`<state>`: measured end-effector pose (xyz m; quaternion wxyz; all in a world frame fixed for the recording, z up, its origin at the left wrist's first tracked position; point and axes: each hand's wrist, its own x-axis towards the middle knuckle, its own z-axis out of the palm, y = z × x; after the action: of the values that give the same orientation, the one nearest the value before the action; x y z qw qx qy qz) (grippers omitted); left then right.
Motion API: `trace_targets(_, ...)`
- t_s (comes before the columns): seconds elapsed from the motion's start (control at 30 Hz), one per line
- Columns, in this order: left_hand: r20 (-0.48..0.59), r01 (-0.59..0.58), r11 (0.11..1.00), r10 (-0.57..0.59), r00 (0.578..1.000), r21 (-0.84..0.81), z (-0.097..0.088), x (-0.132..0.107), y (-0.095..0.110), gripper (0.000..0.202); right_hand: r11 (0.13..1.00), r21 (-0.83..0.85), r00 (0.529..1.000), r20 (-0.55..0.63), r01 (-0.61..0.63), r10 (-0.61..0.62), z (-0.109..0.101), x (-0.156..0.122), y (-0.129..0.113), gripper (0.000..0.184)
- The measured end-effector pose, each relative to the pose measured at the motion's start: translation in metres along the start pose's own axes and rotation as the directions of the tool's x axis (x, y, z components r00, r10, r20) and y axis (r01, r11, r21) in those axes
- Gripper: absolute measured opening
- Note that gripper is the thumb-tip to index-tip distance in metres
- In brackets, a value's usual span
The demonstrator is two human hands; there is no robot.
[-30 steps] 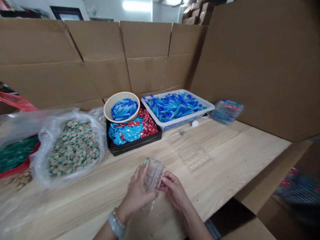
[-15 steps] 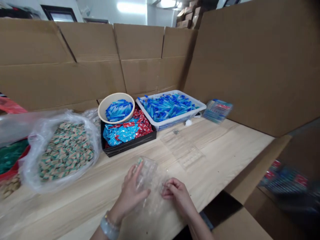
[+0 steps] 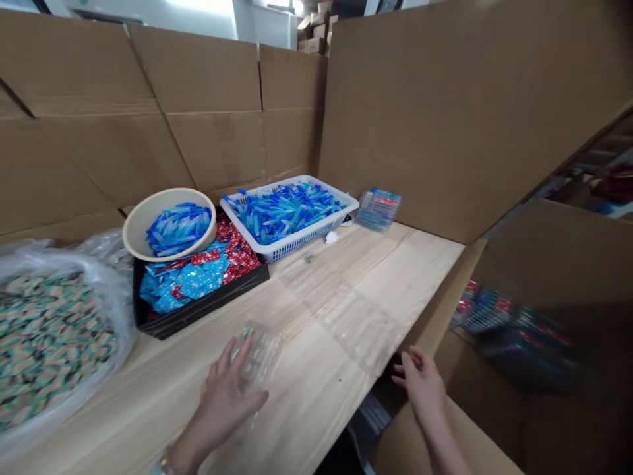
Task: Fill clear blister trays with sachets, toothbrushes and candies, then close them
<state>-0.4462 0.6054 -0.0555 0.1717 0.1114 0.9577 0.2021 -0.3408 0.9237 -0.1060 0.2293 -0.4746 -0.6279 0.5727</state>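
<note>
cardboard flaps point(image 3: 212, 79) wall in the wooden counter point(image 3: 366, 277), penning the white basket point(image 3: 289, 243). the left grip point(image 3: 225, 396) is spread, apparently just touching a clear plastic blister tray point(image 3: 260, 353) beside it; the right grip point(image 3: 420, 386) hangs loosely open past the counter's edge, holding nothing.

**Blue and red rule your bench!**

There's blue everywhere you look: a round cream bowl point(image 3: 148, 221) brimming with blue-and-clear plastic tubes point(image 3: 179, 229), and a white plastic mesh basket point(image 3: 291, 244) heaped with blue-capped pieces point(image 3: 281, 212). Down in a black tray point(image 3: 198, 320), sky-blue sachets point(image 3: 182, 280) with white flecks clash with red sachets point(image 3: 238, 254) in white print! On your left, a clear plastic bag point(image 3: 103, 290) shows teal-and-tan wrappers point(image 3: 49, 343). Your colourless plastic blister tray point(image 3: 257, 356) sits on pale, streaky wood point(image 3: 336, 369), with plain brown cardboard point(image 3: 212, 132) behind!
</note>
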Motion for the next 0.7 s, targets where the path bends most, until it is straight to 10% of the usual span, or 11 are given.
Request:
trace_targets(0.07,0.012,0.016,1.0,-0.016,1.0,-0.005,0.0,-0.001,0.006,0.08,0.959,-0.168,0.965,-0.094,0.229,-0.247,0.022,-0.023,-0.004,0.045)
trace_targets(0.17,0.051,-0.04,0.996,0.044,0.998,-0.083,-0.001,-0.005,0.015,0.084,0.955,0.02,0.9,0.331,0.295,-0.284,0.069,-0.073,-0.015,0.037)
trace_targets(0.3,0.031,-0.06,0.974,0.068,0.997,-0.221,-0.003,-0.015,0.015,0.087,0.912,0.28,0.455,0.882,-0.299,-0.121,0.125,-0.125,-0.022,0.022)
trace_targets(0.37,0.039,-0.037,0.956,0.051,0.998,-0.29,-0.006,-0.021,0.008,0.087,0.836,0.264,0.354,0.931,-0.481,-0.091,0.137,-0.135,-0.02,0.023)
trace_targets(0.5,0.071,-0.027,0.913,0.062,0.996,-0.407,-0.011,-0.03,-0.009,0.088,0.841,0.189,0.259,0.964,-0.508,-0.06,0.14,-0.134,-0.021,0.024)
trace_targets(0.7,0.056,-0.074,0.928,0.102,0.993,-0.365,-0.013,-0.033,-0.023,0.091,0.941,0.11,0.263,0.964,-0.319,-0.024,0.139,-0.141,-0.033,0.024)
